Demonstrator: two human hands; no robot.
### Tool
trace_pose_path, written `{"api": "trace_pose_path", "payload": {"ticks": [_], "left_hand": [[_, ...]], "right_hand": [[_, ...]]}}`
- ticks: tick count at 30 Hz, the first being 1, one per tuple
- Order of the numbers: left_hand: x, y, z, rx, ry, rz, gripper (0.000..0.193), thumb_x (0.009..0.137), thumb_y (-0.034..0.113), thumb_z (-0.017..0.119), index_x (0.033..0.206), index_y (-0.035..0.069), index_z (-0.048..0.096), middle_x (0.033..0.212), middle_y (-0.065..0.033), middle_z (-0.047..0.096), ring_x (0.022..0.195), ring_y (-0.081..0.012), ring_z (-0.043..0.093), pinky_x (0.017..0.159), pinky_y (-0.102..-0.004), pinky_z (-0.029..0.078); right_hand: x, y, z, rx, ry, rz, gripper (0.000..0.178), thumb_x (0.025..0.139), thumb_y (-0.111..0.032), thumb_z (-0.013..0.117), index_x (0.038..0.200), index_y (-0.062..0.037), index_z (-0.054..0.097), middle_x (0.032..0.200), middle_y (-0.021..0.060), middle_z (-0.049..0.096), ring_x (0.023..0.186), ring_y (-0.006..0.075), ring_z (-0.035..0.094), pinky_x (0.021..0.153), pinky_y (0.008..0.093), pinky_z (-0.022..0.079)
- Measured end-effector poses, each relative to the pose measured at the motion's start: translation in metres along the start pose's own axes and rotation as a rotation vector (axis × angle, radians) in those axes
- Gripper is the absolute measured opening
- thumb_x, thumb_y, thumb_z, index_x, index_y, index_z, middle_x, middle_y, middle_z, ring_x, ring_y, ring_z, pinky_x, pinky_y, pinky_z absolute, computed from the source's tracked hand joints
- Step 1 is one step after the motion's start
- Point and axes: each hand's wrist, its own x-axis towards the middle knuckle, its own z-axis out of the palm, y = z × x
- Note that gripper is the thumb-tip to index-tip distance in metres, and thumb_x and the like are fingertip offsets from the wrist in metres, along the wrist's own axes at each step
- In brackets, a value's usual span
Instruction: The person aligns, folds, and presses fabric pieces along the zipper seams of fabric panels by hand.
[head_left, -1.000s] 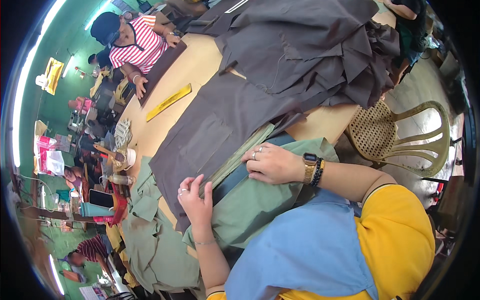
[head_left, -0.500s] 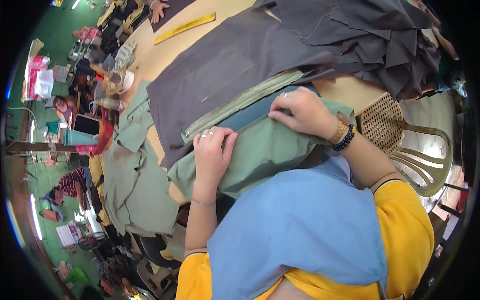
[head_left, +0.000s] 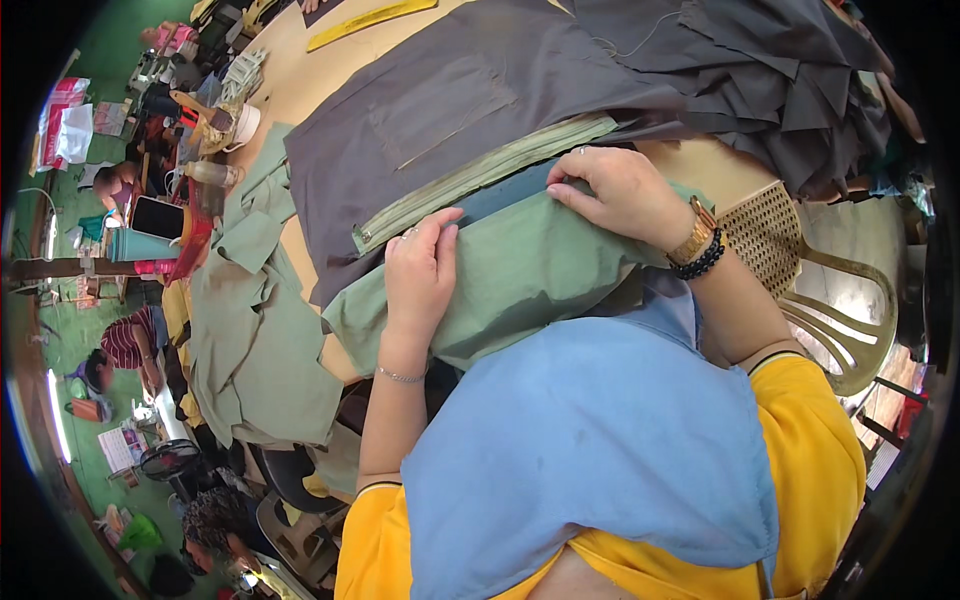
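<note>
My left hand [head_left: 420, 275] lies flat on a folded sage-green cloth piece [head_left: 520, 275] at the near edge of the wooden table [head_left: 300, 85], fingers together and pointing away. My right hand [head_left: 620, 195], with a gold watch and dark bead bracelet on the wrist, presses and pinches the far edge of the same green piece. Just beyond my fingers runs a thin stack of pale green strips [head_left: 480, 175] lying on a large dark grey cloth panel [head_left: 440, 110] with a stitched pocket.
A heap of dark grey fabric [head_left: 780, 70] fills the far right. More green pieces [head_left: 250, 330] hang off the table's left edge. A yellow ruler [head_left: 370, 22] lies far back. A plastic chair [head_left: 830, 290] stands at right. People sit on the floor at left.
The view has swung down and closer. My right hand has slid along the green piece's far edge, and my left hand has moved up flat onto the cloth.
</note>
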Motion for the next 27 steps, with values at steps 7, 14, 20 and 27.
{"api": "trace_pose_path", "payload": {"ticks": [7, 14, 20, 27], "left_hand": [[-0.003, -0.013, 0.008, -0.068, 0.077, 0.048, 0.024, 0.11, 0.011, 0.057, 0.129, 0.01, 0.072, 0.084, -0.0078, 0.071, 0.075, -0.0254, 0.063, 0.079, -0.0385, 0.044], [-0.006, -0.012, 0.0, -0.189, 0.078, -0.079, 0.023, 0.11, 0.015, 0.06, 0.128, 0.009, 0.072, 0.08, -0.0055, 0.07, 0.074, -0.0239, 0.062, 0.082, -0.0389, 0.043], [-0.005, -0.011, 0.001, -0.031, 0.112, 0.075, 0.016, 0.102, 0.022, 0.074, 0.112, 0.01, 0.078, 0.089, -0.0037, 0.074, 0.077, -0.0214, 0.066, 0.081, -0.0372, 0.042], [-0.009, -0.008, -0.006, -0.003, 0.094, 0.077, 0.012, 0.099, 0.02, 0.077, 0.104, 0.009, 0.077, 0.097, -0.0048, 0.078, 0.083, -0.024, 0.069, 0.086, -0.0385, 0.044]], "right_hand": [[0.004, -0.017, 0.006, -0.028, -0.061, -0.056, 0.016, 0.099, -0.023, 0.075, 0.103, -0.0075, 0.075, 0.091, 0.0112, 0.074, 0.085, 0.0327, 0.071, 0.078, 0.0438, 0.056], [0.004, -0.001, 0.002, 0.011, -0.051, -0.051, 0.014, 0.097, -0.019, 0.077, 0.103, -0.0067, 0.074, 0.092, 0.0122, 0.074, 0.087, 0.0319, 0.072, 0.079, 0.042, 0.057], [0.005, -0.005, 0.0, 0.02, -0.073, -0.028, 0.016, 0.096, -0.021, 0.077, 0.103, -0.0067, 0.074, 0.092, 0.0122, 0.072, 0.088, 0.0322, 0.072, 0.079, 0.0427, 0.057], [0.005, -0.027, 0.012, -0.129, -0.076, -0.047, 0.018, 0.097, -0.028, 0.075, 0.1, -0.0111, 0.071, 0.092, 0.0109, 0.071, 0.086, 0.0333, 0.072, 0.075, 0.0463, 0.057]]}}
